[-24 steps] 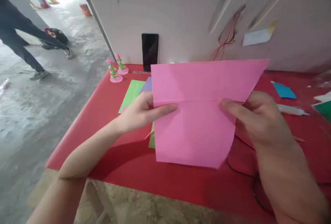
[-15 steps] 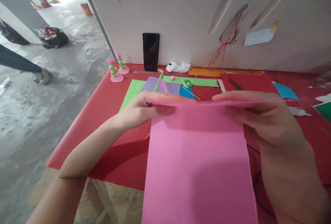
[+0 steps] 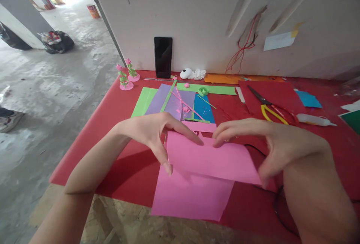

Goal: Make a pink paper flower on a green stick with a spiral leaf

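Observation:
A pink sheet of paper [image 3: 208, 161] lies folded over in front of me, its lower layer reaching toward the table's front edge. My left hand [image 3: 153, 135] holds it at the left, fingers curved over the far edge and thumb against the left side. My right hand [image 3: 270, 146] spans the right part, fingertips on the far edge and the blurred thumb at the near right corner. Just beyond the sheet are a pink paper strip [image 3: 201, 126] and thin pink and green scraps on purple paper [image 3: 157, 99].
Scissors [image 3: 267, 104] and a white-tipped glue bottle [image 3: 315, 119] lie at the right. A phone [image 3: 163, 57] leans on the wall near two small paper flowers [image 3: 126, 80]. A rolled green strip [image 3: 203, 91] sits at the back. A dark cable [image 3: 277, 202] runs beside my right arm.
The pink sheet has come down from upright in front of me to low over the table and is now folded over. Both hands have lowered with it, their grip loosened and fingers spread wider.

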Motion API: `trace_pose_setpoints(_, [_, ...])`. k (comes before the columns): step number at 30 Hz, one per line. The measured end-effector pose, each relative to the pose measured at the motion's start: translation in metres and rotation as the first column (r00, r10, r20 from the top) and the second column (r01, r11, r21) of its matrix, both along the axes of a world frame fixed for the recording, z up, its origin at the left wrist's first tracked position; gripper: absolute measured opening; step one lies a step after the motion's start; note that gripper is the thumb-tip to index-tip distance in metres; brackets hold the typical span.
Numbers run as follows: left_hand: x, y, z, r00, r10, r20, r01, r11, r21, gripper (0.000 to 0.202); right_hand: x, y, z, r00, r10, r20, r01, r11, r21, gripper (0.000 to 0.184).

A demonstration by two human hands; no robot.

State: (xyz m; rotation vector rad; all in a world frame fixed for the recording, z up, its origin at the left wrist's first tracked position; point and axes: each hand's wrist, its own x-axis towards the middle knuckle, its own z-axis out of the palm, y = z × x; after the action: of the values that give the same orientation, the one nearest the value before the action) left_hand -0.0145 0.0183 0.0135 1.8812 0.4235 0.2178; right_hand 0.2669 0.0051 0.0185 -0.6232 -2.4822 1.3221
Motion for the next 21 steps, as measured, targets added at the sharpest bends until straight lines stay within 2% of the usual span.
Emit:
trace_pose_setpoints(2, [0.001, 0.0, -0.002, 0.997, -0.05, -0.053, 0.049, 0.999, -0.017, 0.065, -0.004, 0.002, -0.001, 0.995, 0.063, 0.081, -0.056, 0.994, -0.093, 0.059])
trace_pose_setpoints(4, [0.006, -0.002, -0.005, 0.997, -0.028, -0.07, 0.027, 0.999, -0.024, 0.052, -0.013, 0.002, -0.003, 0.99, 0.071, 0.123, -0.056, 0.992, -0.117, 0.053])
trace_pose_setpoints(7, [0.016, -0.008, -0.008, 0.991, 0.115, -0.067, -0.116, 0.993, -0.012, 0.022, -0.029, -0.001, -0.008, 0.996, -0.013, 0.093, 0.021, 0.996, -0.084, 0.028])
trace_pose_setpoints(8, [0.019, -0.01, -0.009, 0.985, 0.164, -0.058, -0.165, 0.986, -0.008, 0.02, -0.032, -0.002, -0.01, 0.998, -0.046, 0.05, 0.05, 0.995, -0.082, 0.023])
trace_pose_setpoints(10, [0.024, -0.013, -0.008, 0.971, 0.239, -0.017, -0.239, 0.971, -0.002, 0.019, -0.035, -0.005, -0.011, 0.994, -0.105, -0.037, 0.102, 0.993, -0.065, 0.026])
trace_pose_setpoints(12, [0.025, -0.015, -0.005, 0.958, 0.284, 0.028, -0.285, 0.959, 0.007, 0.018, -0.032, -0.006, -0.01, 0.987, -0.142, -0.071, 0.141, 0.99, -0.018, 0.027])
trace_pose_setpoints(19, [0.017, -0.012, 0.0, 0.906, 0.413, 0.093, -0.42, 0.904, 0.077, 0.014, 0.006, 0.002, 0.008, 0.983, -0.184, -0.009, 0.184, 0.981, 0.059, 0.031])
trace_pose_setpoints(21, [0.015, -0.01, -0.001, 0.879, 0.462, 0.117, -0.473, 0.875, 0.105, 0.014, 0.014, 0.0, 0.012, 0.959, -0.283, 0.003, 0.281, 0.954, 0.103, 0.033])
